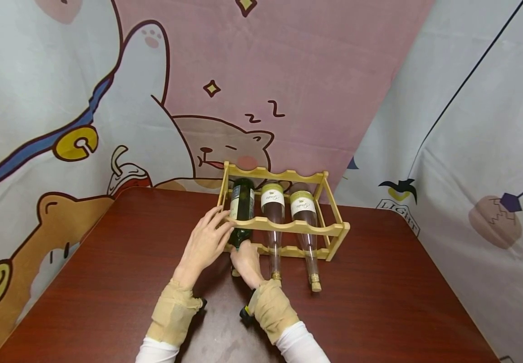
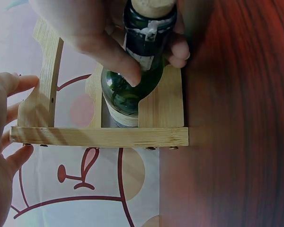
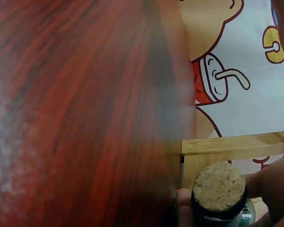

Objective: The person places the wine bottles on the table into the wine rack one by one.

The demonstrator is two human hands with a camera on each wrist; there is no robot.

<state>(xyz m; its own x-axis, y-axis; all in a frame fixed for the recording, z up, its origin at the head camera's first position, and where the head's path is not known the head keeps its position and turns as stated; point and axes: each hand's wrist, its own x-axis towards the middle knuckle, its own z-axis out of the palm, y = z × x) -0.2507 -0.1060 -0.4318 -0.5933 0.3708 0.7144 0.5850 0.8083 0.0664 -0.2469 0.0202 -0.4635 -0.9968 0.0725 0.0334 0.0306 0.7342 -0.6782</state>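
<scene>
A green wine bottle lies at the left end of the lower level of a wooden wine rack, its corked neck toward me. My right hand grips that neck, with thumb and fingers around it in the left wrist view. The cork stands out past my fingers in the right wrist view. My left hand rests its fingertips on the rack's front top rail at the left corner. Beside the green bottle lie two clear corked bottles with white labels, a middle one and a right one.
The rack stands on a dark red-brown table, near its back edge. Behind it hangs a cartoon-printed cloth. The clear bottles' necks jut out past the rack's front.
</scene>
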